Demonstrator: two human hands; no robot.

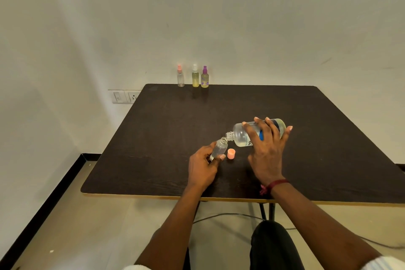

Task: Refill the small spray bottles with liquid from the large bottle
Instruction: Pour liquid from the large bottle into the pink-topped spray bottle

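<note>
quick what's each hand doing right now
Left hand: grips the small uncapped bottle.
Right hand: holds the large bottle, tipped toward the small one's mouth.

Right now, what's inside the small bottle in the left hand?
The small bottle looks clear through its uncapped upper part, with no coloured liquid visible; the left hand covers its base, so any level there is hidden.

Soft, even indoor light, source not in view; shadows faint and diffuse. Bright wall (241,17), slight yellow-green cast. Dark table (153,138) soaks light, shows faint reflections below the three spray bottles (195,76). Small highlights on the large bottle (240,136). Wide-angle bowing along table edges and floor skirting (46,204). Centre sharp enough, fine detail smeared, corners softer.
</note>
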